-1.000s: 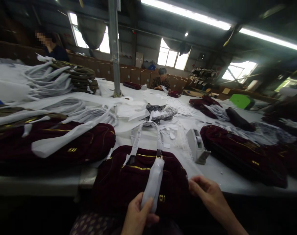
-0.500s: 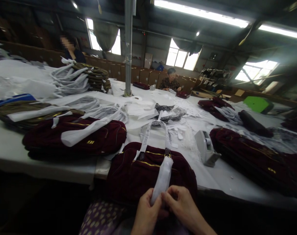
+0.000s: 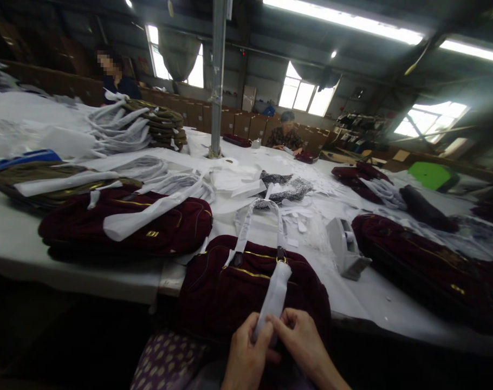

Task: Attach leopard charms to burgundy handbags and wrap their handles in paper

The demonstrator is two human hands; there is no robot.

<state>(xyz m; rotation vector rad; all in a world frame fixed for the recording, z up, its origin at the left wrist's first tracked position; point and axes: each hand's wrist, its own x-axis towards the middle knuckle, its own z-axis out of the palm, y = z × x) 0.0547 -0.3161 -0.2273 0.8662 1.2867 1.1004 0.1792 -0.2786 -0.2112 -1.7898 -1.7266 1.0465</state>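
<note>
A dark red handbag [image 3: 222, 295] with gold zips lies at the table's front edge, partly over my lap. Its two handles [image 3: 242, 230] are wrapped in white material and stretch away from me. From a gold ring on the bag hangs a strip wrapped in white paper [image 3: 274, 292]. My left hand [image 3: 248, 344] is closed round the lower end of this wrapped strip. The thumb and fingers of my right hand [image 3: 297, 333] pinch the same end from the right. What lies under the wrapping is hidden.
More dark red bags lie left [image 3: 84, 222] and right [image 3: 404, 260]. A grey tape dispenser [image 3: 346, 249] stands right of my bag. Olive bags [image 3: 167, 127] are stacked behind, near a metal post [image 3: 218, 76]. Two people sit across the table; paper scraps litter its middle.
Both hands stay on the wrapped strip's end, with the fingers shifting only slightly. The whole view has moved a little, so things appear slightly further right.
</note>
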